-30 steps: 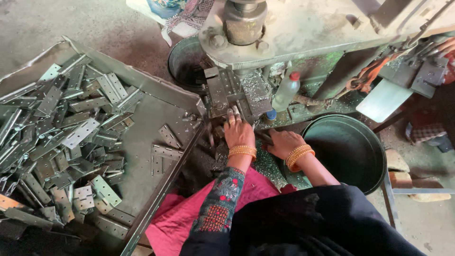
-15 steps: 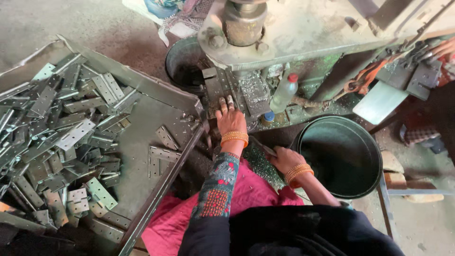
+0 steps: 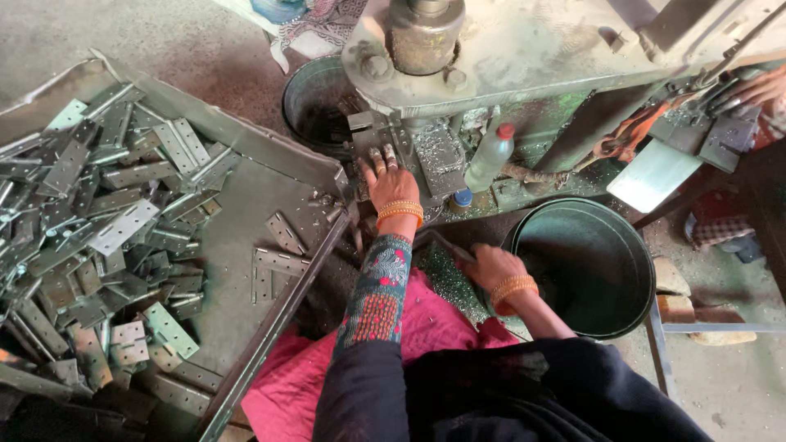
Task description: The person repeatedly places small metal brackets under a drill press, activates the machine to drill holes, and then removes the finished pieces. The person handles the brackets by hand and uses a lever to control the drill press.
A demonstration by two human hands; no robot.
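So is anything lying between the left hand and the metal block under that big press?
Nothing visible: the left hand already rests its fingers on the metal block under the press head. The plastic bottle stands off to one side. The right hand sits lower, beside the dark bucket.

A flat grey metal hinge plate [image 3: 370, 153] lies on the press bed, under the left-hand fingertips.

Metal tray [image 3: 246, 205] and machine bed [image 3: 524, 192] as work surfaces

A heap of flat hinge plates [image 3: 90, 229] fills the tray's left side, with a few loose hinges [image 3: 278, 262] on its bare right part. A plastic bottle [image 3: 489, 157] stands on the swarf-strewn machine bed; a dark bucket [image 3: 585, 266] sits on the floor [image 3: 720, 385].
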